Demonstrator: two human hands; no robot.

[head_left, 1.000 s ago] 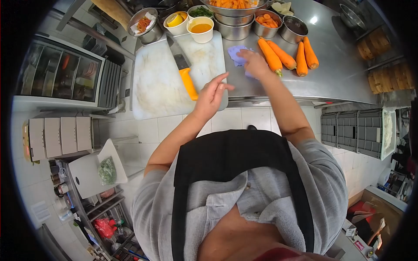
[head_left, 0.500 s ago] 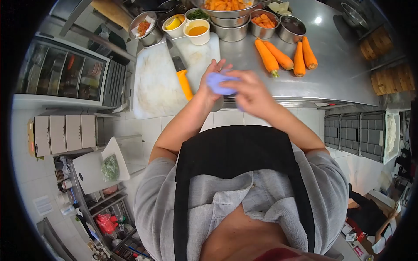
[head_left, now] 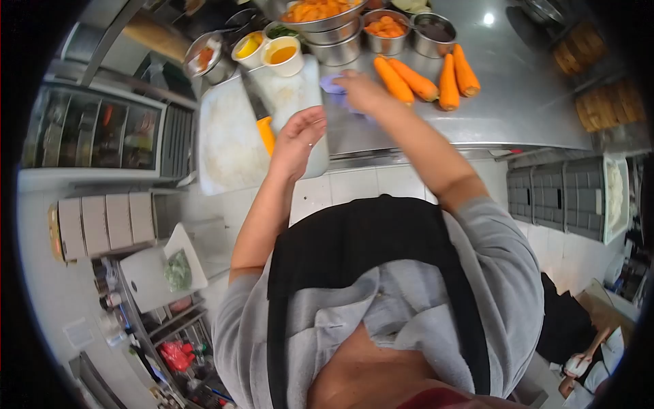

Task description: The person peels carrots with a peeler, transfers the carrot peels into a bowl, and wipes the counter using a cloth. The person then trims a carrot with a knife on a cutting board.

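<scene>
My right hand (head_left: 361, 91) grips a purple cloth (head_left: 332, 84) over the steel counter, just right of the board's edge. Fingers loosely curved and holding nothing, my left hand (head_left: 300, 138) hovers over the near right part of the white cutting board (head_left: 225, 136). Beside it lies a knife (head_left: 264, 129) with a yellow handle, its blade pointing away from me. Several whole carrots (head_left: 415, 80) rest on the counter to the right of my right hand.
Along the back stand a cup of orange liquid (head_left: 281, 56), a large bowl of cut orange pieces (head_left: 320, 13), a tin of carrot pieces (head_left: 386, 31) and a tin of dark liquid (head_left: 434, 34). Grey crates (head_left: 555, 198) stand right, and another person (head_left: 572, 320) is at lower right.
My hands have moved apart. The right one has carried the purple cloth away from me onto the counter, while the left has let go of it and shifted left over the board.
</scene>
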